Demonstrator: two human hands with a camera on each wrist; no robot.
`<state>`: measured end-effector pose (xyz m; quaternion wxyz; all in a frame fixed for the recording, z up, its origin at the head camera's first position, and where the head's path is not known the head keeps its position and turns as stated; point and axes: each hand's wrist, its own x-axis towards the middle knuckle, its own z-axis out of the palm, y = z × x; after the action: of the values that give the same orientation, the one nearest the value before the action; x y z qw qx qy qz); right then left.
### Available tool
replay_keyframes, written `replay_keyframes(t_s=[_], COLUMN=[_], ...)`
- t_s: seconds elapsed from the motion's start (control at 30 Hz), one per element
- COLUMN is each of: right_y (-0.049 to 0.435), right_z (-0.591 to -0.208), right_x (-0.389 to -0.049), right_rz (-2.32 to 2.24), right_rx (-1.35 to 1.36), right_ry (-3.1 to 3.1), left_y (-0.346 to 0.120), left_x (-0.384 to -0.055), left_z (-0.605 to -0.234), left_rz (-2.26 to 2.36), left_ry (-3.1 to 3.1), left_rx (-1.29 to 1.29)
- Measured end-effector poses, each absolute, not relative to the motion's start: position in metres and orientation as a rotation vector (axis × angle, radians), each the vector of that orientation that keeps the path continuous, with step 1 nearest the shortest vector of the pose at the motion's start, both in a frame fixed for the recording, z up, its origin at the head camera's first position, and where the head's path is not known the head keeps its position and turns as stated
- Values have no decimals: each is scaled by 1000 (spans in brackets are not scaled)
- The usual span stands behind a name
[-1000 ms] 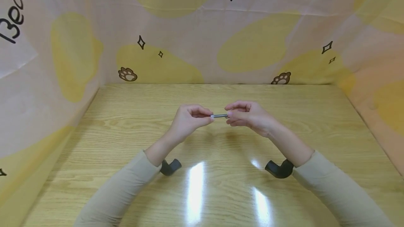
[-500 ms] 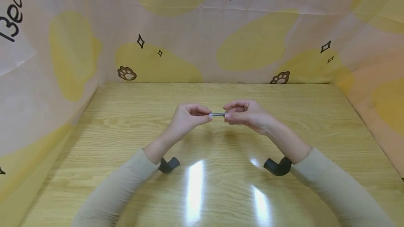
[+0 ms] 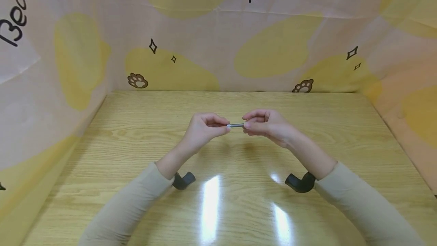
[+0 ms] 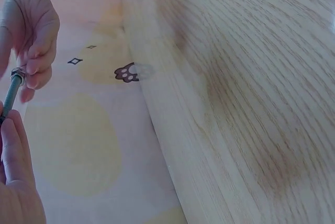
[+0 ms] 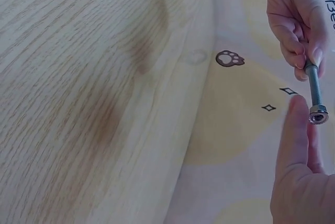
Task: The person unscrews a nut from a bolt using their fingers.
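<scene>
A slim grey bolt [image 3: 236, 125] spans the gap between my two hands, held roughly level above the wooden table. My left hand [image 3: 203, 130] pinches one end of it between thumb and fingertips, hiding that end. At the other end, a flanged hex nut [image 5: 318, 114] sits on the thread. My right hand [image 3: 269, 126] has its curled fingers and thumb about this nut. In the right wrist view, the right thumb [image 5: 294, 130] lies alongside the nut, whose open face shows. The left wrist view also has the nut [image 4: 19, 73] against the right fingers.
Under both hands lies a wood-grain table [image 3: 153, 136] with bright light reflections near the front. Printed cloth [image 3: 191, 37] walls it in at the back and sides. Black curved wrist mounts [image 3: 302, 182] jut from beneath the sleeves [image 3: 355, 196].
Both hands keep their places around the bolt. The right fingers have shifted only slightly at the nut end, and the head view has swayed a little.
</scene>
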<state>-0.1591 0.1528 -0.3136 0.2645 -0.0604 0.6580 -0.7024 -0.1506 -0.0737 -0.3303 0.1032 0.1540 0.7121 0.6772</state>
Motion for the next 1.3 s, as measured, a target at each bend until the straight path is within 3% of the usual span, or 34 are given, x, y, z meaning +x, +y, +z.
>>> replay_keyframes(t_s=[1.3], right_y=[152], right_z=[-313], right_x=[-159], right_rz=[-1904], right_rx=[-117], right_ry=[1747], left_y=[-73], left_x=[-152], left_z=[-330], left_rz=[2007], left_ry=[2103], left_rx=[463])
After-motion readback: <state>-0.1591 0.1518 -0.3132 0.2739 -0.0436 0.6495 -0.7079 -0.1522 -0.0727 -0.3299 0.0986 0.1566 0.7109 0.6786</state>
